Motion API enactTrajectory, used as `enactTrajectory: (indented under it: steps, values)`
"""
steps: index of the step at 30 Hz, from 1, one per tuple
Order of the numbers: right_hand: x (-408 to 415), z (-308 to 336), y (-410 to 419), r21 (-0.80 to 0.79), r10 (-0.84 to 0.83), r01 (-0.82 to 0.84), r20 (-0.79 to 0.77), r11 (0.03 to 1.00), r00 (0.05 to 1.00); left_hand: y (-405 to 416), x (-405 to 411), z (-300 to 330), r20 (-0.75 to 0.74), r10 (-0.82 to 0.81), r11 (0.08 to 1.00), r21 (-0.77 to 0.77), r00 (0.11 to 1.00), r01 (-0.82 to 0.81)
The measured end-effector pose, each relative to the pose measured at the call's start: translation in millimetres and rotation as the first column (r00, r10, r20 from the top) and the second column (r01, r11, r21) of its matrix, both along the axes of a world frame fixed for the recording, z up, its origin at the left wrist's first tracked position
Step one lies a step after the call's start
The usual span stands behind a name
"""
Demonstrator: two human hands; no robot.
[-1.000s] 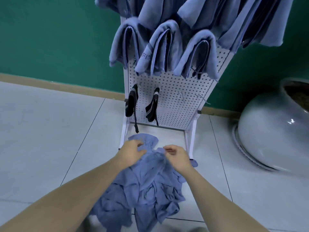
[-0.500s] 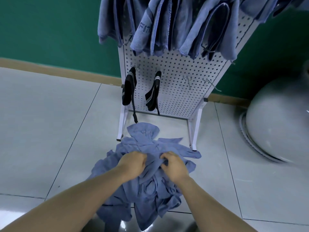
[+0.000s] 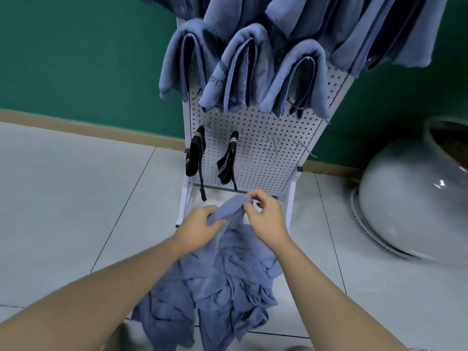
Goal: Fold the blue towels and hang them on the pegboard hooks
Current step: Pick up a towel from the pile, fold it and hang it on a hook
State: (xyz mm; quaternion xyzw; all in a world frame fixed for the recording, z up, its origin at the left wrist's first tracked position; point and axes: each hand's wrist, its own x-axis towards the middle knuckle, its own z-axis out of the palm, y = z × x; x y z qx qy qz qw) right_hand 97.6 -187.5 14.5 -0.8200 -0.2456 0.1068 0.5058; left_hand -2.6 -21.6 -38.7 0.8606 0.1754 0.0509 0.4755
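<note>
A heap of crumpled blue towels (image 3: 217,295) lies on the tiled floor in front of a white pegboard stand (image 3: 255,150). My left hand (image 3: 200,228) grips the raised edge of one blue towel (image 3: 229,209), and my right hand (image 3: 266,217) pinches the same edge just to the right. The towel hangs down from both hands into the heap. Several folded blue towels (image 3: 240,69) hang over hooks on the upper pegboard. Two bare metal hooks (image 3: 274,141) stick out at the lower right of the board.
Two black straps (image 3: 196,154) hang from hooks at the lower left of the pegboard. A large white ceramic pot (image 3: 410,198) sits on the floor to the right. A green wall with a tan baseboard (image 3: 88,127) runs behind the stand.
Both hands have risen out of the heap with one towel's edge held between them. The camera has tilted up, showing more of the hung towels.
</note>
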Motion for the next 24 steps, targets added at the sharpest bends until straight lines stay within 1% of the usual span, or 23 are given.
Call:
enactTrajectory:
  steps: [3, 6, 8, 10, 13, 16, 18, 19, 22, 24]
  values:
    - [9, 50, 2, 0.115, -0.055, 0.058, -0.032, 0.992, 0.998, 10, 10, 61, 0.092, 0.008, 1.000, -0.015, 0.996, -0.007]
    - [16, 100, 1, 0.161, -0.090, 0.088, 0.002, 0.983, 0.996, 22, 16, 118, 0.097, -0.080, 0.995, 0.072, 0.992, 0.073]
    - [20, 133, -1, 0.148, -0.106, 0.096, 0.061, 0.984, 0.993, 29, 17, 152, 0.082, -0.113, 0.987, 0.122, 0.990, 0.103]
    - [21, 165, -4, 0.126, -0.096, 0.081, 0.113, 0.989, 0.989, 35, 16, 183, 0.082, -0.112, 0.977, 0.188, 0.990, 0.095]
    - [19, 205, -15, 0.079, -0.017, 0.004, 0.167, 0.997, 0.986, 41, 6, 229, 0.067, -0.096, 0.952, 0.296, 0.993, 0.072]
    - [17, 230, -32, -0.026, 0.090, -0.086, 0.243, 0.996, 0.966, 49, -10, 263, 0.060, -0.102, 0.949, 0.305, 0.993, 0.079]
    - [14, 239, -39, -0.094, 0.164, -0.145, 0.244, 0.985, 0.956, 53, -20, 277, 0.043, -0.102, 0.959, 0.270, 0.994, 0.086]
    - [11, 242, -42, -0.117, 0.192, -0.168, 0.236, 0.979, 0.953, 54, -25, 281, 0.039, -0.103, 0.970, 0.225, 0.994, 0.092]
    - [-2, 243, -47, -0.123, 0.220, -0.198, 0.205, 0.972, 0.954, 45, -41, 288, 0.049, -0.151, 0.988, -0.032, 0.987, 0.152]
    - [-9, 241, -49, -0.165, 0.248, -0.221, 0.161, 0.961, 0.955, 39, -50, 288, 0.110, -0.157, 0.973, -0.155, 0.981, 0.173]
